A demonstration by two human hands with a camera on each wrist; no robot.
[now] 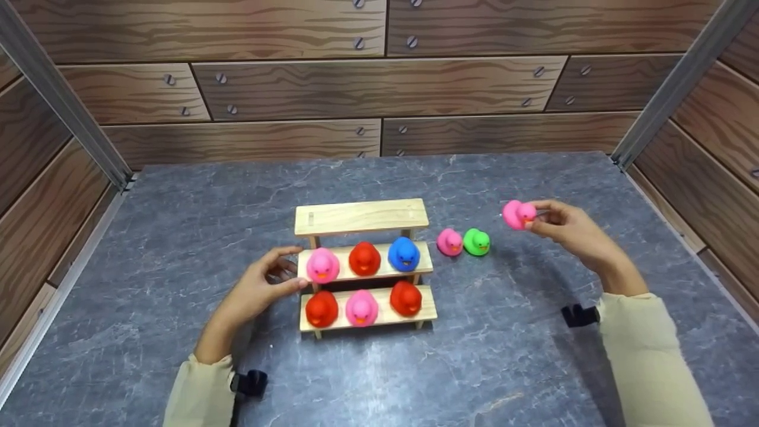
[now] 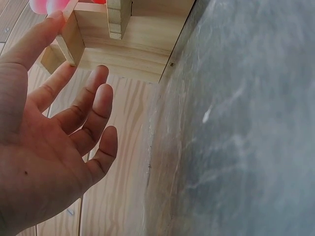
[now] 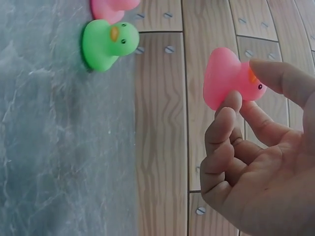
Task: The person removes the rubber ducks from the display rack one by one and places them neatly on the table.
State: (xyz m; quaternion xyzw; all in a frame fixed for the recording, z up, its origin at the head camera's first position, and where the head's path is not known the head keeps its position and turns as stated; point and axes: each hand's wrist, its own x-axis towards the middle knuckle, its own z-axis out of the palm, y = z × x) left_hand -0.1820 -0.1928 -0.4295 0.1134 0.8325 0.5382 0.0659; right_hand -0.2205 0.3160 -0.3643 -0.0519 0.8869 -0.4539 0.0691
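Note:
My right hand point(image 1: 569, 228) pinches a pink rubber duck point(image 1: 517, 214) between thumb and fingertips, raised over the table; the same duck point(image 3: 226, 81) shows sideways in the right wrist view. At the left end of a three-tier wooden display stand point(image 1: 362, 218), my left hand point(image 1: 261, 284) holds the middle step between thumb and forefinger, its other fingers loose. That step bears a pink duck point(image 1: 323, 265), a red duck point(image 1: 364, 259) and a blue duck point(image 1: 404, 255). On the bottom step sit a red duck point(image 1: 322, 309), a pink duck point(image 1: 362, 308) and another red duck point(image 1: 406, 298).
Right of the stand, a pink duck point(image 1: 449, 242) and a green duck point(image 1: 477, 242) stand side by side on the grey marbled table point(image 1: 486, 362). Wood-patterned panels point(image 1: 379, 89) enclose the back and sides, with metal posts point(image 1: 670, 83) at the corners.

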